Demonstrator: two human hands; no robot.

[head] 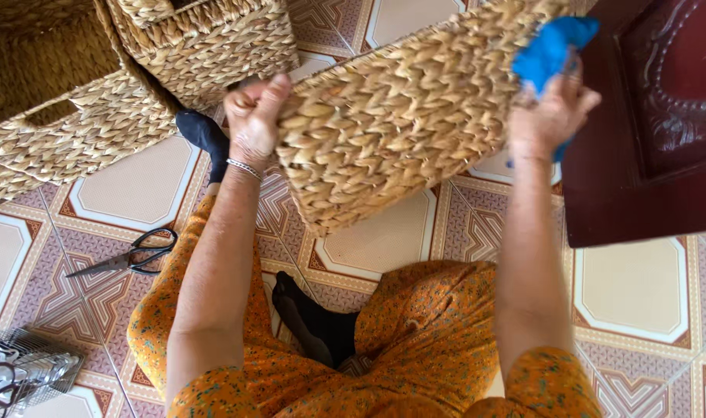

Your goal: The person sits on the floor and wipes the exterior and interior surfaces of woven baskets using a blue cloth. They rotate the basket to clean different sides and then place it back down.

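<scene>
Orange flowered trousers point(415, 340) cover my folded legs closest below me, with one black-socked foot point(310, 321) tucked between my knees and the other point(202, 131) stretched out on the patterned floor tiles point(639, 286). Above them I hold a woven seagrass basket point(392, 116) up off the floor, tilted, its plaited side facing me. My left hand point(254, 116) is clamped on its near-left edge, thumb up and fingers curled over the rim, a silver bracelet point(245, 168) at the wrist. My right hand point(553, 112) is closed at the basket's far right end, pressing a blue cloth point(553, 48) against the weave. Just right of it stands a dark red carved wooden door point(655, 131). More woven baskets point(113, 70) sit at upper left, black-handled scissors point(128, 258) lie on the tiles to my left, and a wire mesh holder point(24, 371) sits in the lower left corner.
</scene>
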